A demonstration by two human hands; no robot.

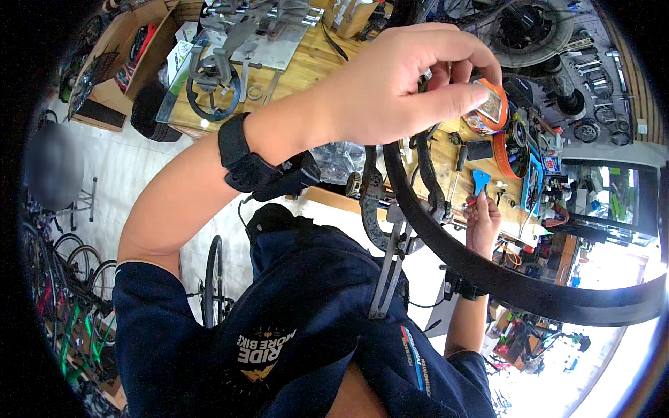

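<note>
My left hand (411, 83) is raised close to the camera, thumb and fingertips pinched on a small silver part (427, 72) just above a black bicycle rim (488, 272). A black strap (240, 157) wraps that wrist. The rim curves from under this hand down to the right edge of the view. My right hand (483, 223) reaches up behind the rim at the workbench edge, fingers closed on a small red-tipped thing (472, 203); what it is I cannot make out. A grey metal stand arm (390, 268) rises to the rim in front of my dark blue shirt.
A wooden workbench (306, 66) carries a vise (212, 70), an orange tin (493, 108), a blue tool (481, 180) and several small parts. Wrenches hang on the wall at right (599, 70). Bicycles (70, 279) stand at left, a cardboard box (122, 76) at upper left.
</note>
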